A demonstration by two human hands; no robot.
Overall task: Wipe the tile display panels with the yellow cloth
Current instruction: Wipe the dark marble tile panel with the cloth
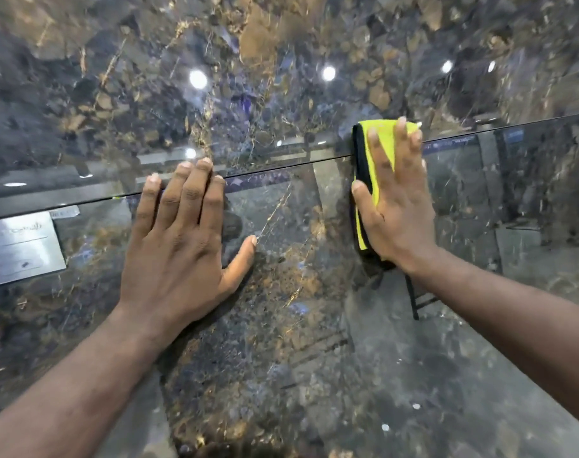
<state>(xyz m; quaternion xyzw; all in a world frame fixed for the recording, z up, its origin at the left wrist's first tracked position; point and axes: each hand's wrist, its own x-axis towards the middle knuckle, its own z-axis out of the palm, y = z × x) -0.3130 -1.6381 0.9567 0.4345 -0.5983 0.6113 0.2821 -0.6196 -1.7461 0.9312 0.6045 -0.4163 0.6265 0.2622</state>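
Right hand: my right hand (pixel 397 206) is flat with the fingers straight and spread. It's pressing the yellow cloth (pixel 377 140) onto the tile, not gripping it.
Cloth: folded, under my right palm and fingers, sitting across the seam (pixel 281 167) between the upper panel (pixel 149 77) and lower panel (pixel 314 358). Its black edge pokes out on the thumb side.
Left hand: my left hand (pixel 179 239) is flat and open too, braced on the lower panel with the fingertips right at the seam, well apart from the cloth.
What could go wrong: I'm only pressing, so the cloth could bunch up or slide out from under my palm if it drags on the seam. My bare left palm probably leaves prints on this glossy stuff, so I'd guess that patch needs its own pass.
Also: the label (pixel 17 249) out past my left little finger. A cloth corner could catch it and lift it.
Room: plenty of open tile above my fingertips, out past my right little finger, below both wrists and between my hands.
Edges: just the seam, no outer panel edge in view.
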